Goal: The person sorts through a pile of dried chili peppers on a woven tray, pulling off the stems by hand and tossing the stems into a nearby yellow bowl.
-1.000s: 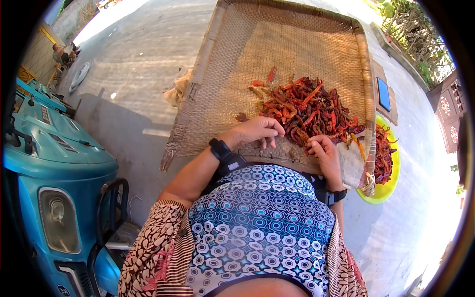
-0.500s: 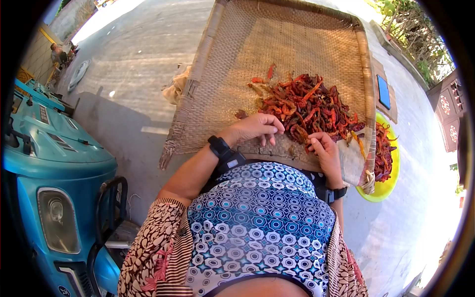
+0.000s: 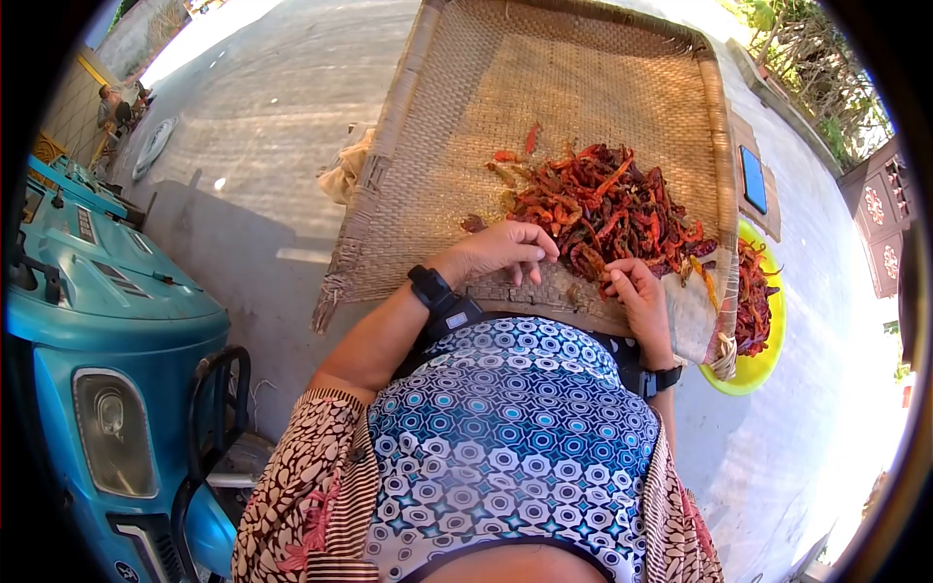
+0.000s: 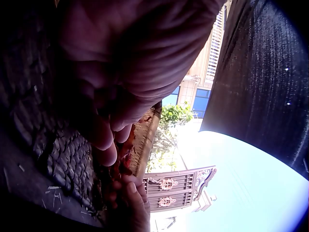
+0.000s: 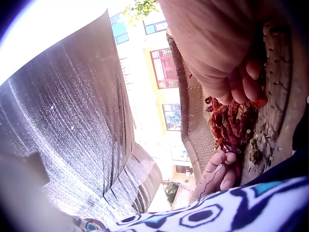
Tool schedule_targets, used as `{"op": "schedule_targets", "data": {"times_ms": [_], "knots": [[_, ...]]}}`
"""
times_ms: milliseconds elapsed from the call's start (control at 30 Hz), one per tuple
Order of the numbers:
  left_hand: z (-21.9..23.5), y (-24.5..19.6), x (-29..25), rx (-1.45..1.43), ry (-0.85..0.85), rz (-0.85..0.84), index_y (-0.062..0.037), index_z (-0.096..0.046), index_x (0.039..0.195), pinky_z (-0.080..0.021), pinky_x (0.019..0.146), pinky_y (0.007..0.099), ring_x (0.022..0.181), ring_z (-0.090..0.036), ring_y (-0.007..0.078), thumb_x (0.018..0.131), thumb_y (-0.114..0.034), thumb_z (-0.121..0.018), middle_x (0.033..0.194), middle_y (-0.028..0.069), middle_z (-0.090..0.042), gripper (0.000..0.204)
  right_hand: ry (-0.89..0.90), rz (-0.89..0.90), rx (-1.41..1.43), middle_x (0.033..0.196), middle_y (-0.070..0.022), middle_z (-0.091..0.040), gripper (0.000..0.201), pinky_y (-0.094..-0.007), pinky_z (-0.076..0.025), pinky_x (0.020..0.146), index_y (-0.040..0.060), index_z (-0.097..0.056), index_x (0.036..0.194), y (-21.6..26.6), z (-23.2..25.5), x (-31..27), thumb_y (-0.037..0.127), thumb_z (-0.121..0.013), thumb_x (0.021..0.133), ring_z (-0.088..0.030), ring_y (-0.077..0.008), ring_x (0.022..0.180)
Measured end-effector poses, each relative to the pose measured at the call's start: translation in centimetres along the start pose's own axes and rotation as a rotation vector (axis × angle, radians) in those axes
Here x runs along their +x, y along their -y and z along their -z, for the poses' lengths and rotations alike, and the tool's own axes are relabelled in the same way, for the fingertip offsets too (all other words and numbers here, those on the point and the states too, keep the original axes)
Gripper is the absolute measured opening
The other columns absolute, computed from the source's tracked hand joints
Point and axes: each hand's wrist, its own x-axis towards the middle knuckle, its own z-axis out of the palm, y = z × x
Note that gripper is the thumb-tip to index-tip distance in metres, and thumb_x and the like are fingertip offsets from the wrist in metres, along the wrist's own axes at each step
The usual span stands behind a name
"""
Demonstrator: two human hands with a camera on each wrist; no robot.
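A heap of dried red chili peppers (image 3: 607, 209) lies on a woven mat tray (image 3: 457, 126) in front of the person's body. At the heap's near left edge, the left hand (image 3: 498, 255) hangs over the mat with its fingers loosely bent and nothing visible in them. To its right, the right hand (image 3: 641, 303) pinches a red chili pepper between thumb and fingers, low over the near edge. The right wrist view shows a bit of red pepper (image 5: 260, 103) at that hand's fingertips; most of it is hidden.
Beside the tray on the right, a yellow-green basin (image 3: 763, 374) holds more dried peppers. A phone (image 3: 753, 183) lies on cardboard there. A pale cloth (image 3: 692, 309) covers the near right corner. The teal vehicle (image 3: 126, 311) stands at left.
Both hands keep almost the same pose near the heap. The head view has shifted slightly since the earliest frame; the peppers look unchanged.
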Motion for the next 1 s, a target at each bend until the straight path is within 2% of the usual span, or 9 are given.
{"op": "schedule_targets", "data": {"times_ms": [1000], "knots": [[-0.04,-0.08,0.07,0.017,-0.003,0.011,0.0014,-0.058,0.112,-0.052,0.056,0.0213,0.077,-0.066,0.0115,0.096,-0.010,-0.051,0.108,0.0094,-0.062,0.021,0.021,0.011,0.041,0.089,-0.0008,-0.061,0.015,-0.0215,-0.045,0.071,0.0007,-0.060,0.102,-0.86,0.23,0.22,0.013,-0.056,0.096,-0.056,-0.0078,0.077]]}}
